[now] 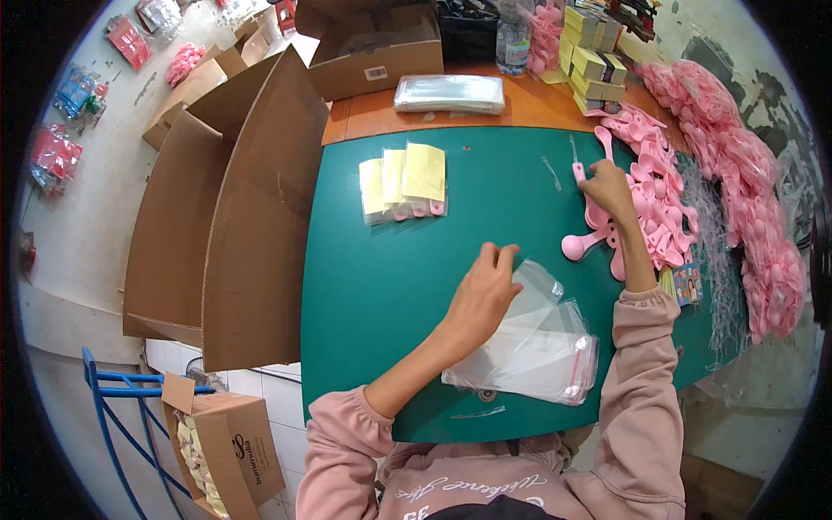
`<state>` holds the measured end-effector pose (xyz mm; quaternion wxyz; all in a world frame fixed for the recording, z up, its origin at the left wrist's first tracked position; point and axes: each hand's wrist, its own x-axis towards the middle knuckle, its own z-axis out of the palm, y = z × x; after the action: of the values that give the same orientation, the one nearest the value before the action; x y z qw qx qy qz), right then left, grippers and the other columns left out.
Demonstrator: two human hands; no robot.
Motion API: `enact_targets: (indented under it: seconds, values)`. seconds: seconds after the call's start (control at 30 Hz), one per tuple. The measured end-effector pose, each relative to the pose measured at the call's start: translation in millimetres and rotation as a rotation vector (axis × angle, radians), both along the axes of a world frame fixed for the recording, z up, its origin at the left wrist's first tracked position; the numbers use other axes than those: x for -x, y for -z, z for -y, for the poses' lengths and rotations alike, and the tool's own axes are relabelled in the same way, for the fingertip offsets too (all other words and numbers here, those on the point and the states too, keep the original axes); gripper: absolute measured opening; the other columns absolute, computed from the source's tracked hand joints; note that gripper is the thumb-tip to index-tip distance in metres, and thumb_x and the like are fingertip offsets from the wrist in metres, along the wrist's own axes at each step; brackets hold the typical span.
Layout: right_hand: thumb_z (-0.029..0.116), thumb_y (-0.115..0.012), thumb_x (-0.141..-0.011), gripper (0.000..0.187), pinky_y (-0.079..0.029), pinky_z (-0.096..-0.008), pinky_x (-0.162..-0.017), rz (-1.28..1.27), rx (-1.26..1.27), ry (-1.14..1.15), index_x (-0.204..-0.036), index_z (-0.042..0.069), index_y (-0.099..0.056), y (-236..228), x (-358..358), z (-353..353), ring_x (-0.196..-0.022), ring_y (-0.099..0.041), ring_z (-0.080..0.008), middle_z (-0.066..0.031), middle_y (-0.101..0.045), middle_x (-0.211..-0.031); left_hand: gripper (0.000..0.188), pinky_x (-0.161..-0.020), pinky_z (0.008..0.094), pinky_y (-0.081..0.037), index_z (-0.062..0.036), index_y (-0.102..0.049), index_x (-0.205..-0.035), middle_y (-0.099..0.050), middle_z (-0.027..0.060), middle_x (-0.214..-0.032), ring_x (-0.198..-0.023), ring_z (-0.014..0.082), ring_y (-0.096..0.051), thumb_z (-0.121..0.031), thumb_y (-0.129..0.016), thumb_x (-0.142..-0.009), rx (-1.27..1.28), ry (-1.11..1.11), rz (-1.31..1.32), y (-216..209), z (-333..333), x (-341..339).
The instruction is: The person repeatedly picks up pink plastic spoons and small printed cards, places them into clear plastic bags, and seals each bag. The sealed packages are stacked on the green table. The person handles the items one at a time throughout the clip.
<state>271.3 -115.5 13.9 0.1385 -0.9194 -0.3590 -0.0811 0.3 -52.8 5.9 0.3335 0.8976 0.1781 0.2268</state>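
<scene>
a: two hands, two jobs. the left hand (482,290) is down on the stack of clear bags (536,351) near the front edge of the green table (381,286), its fingertips pinched on the top bag's upper edge. the right hand (609,188) is out at the pile of pink spoons (652,204) on the right side, fingers closed around the handle of a pink spoon (579,173).

b: is the bag open yet?

a: can't tell. the top bag (539,284) looks lifted and fanned away from the rest, but whether its mouth is parted is hidden under the fingers.

b: so what makes this go well?

a: i'd say peel just one bag. they're thin and cling, so a light rub of thumb against fingertip should split the layers. keep the heel of the hand resting on the stack so the others don't slide.

b: and the spoon side?

a: lift it clear of the heap without dragging its neighbours. those scoops nest and tangle easily.

b: anything finished nearby?

a: a few filled packets with yellow cards (404,182) lie fanned out further back on the table, well apart from both hands. a big open cardboard box (225,217) stands just left of the table.
</scene>
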Motion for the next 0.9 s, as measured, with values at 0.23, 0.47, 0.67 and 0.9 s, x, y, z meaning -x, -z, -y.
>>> enact_targets:
  seconds: [0.23, 0.47, 0.67, 0.9]
  values:
    - [0.023, -0.057, -0.082, 0.024, -0.042, -0.0273, -0.058, -0.464, -0.485, -0.055, -0.087, 0.000, -0.060, -17, -5, 30, -0.062, -0.053, -0.0116, -0.0037, -0.059, -0.070, 0.036, -0.068, 0.0337, -0.048, -0.0012, -0.051, -0.105, -0.053, 0.0121, -0.086, -0.073, 0.0242, -0.059, 0.000, -0.063, -0.071, 0.032, 0.124, 0.010, -2, -10, -3]
    - [0.022, -0.054, -0.088, 0.023, -0.042, -0.0210, -0.060, -0.275, -0.940, -0.207, -0.096, 0.000, -0.058, -53, 69, 40, -0.066, -0.051, -0.0058, -0.0009, -0.055, -0.074, 0.032, -0.065, 0.0311, -0.048, -0.0022, -0.054, -0.104, -0.055, 0.0103, -0.084, -0.072, 0.0207, -0.058, -0.003, -0.061, -0.073, 0.311, 0.154, 0.022, 5, -8, 1]
    - [0.007, -0.056, -0.084, 0.011, -0.042, -0.0179, -0.051, -0.739, -0.913, -0.377, -0.093, 0.002, -0.056, -35, 113, 63, -0.061, -0.051, -0.0037, 0.0014, -0.052, -0.072, 0.029, -0.065, 0.0278, -0.049, -0.0022, -0.057, -0.102, -0.058, 0.0082, -0.079, -0.072, 0.0170, -0.059, 0.000, -0.061, -0.074, 0.071, 0.221, -0.006, -13, -13, 2]
    - [0.002, -0.058, -0.080, 0.011, -0.042, -0.0171, -0.050, -0.812, -0.809, -0.412, -0.090, 0.001, -0.054, -22, 114, 63, -0.055, -0.051, -0.0043, 0.0000, -0.051, -0.073, 0.018, -0.066, 0.0266, -0.050, -0.0017, -0.058, -0.094, -0.064, 0.0077, -0.078, -0.070, 0.0152, -0.063, -0.009, -0.063, -0.078, 0.457, 0.168, -0.010, -9, -14, 4]
